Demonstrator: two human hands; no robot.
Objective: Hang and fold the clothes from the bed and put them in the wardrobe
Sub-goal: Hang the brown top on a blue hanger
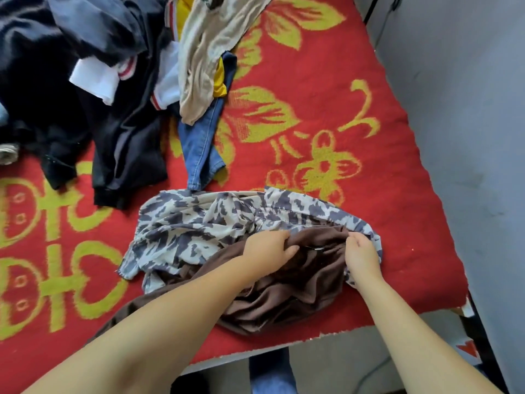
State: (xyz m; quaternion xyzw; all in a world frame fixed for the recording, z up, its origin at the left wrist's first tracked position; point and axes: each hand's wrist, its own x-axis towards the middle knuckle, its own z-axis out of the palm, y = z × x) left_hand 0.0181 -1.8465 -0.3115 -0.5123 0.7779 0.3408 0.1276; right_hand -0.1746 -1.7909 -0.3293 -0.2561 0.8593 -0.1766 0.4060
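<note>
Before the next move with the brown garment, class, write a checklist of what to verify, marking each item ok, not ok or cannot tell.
1. Left hand has a grip on the brown garment: ok.
2. Right hand pinches its upper edge: ok.
3. Brown garment lies flat, unwrinkled: not ok, it is bunched.
4. Brown garment free of the patterned shirt: not ok, it lies on it.
5. Hanger within reach: cannot tell.
6. Bare blanket beside for folding: ok.

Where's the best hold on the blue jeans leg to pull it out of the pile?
Probably the hem end of the blue jeans, from the near side. That leg lies bare on the red blanket with the cuff pointing toward the person, while its upper part is buried under the beige garment.
</note>
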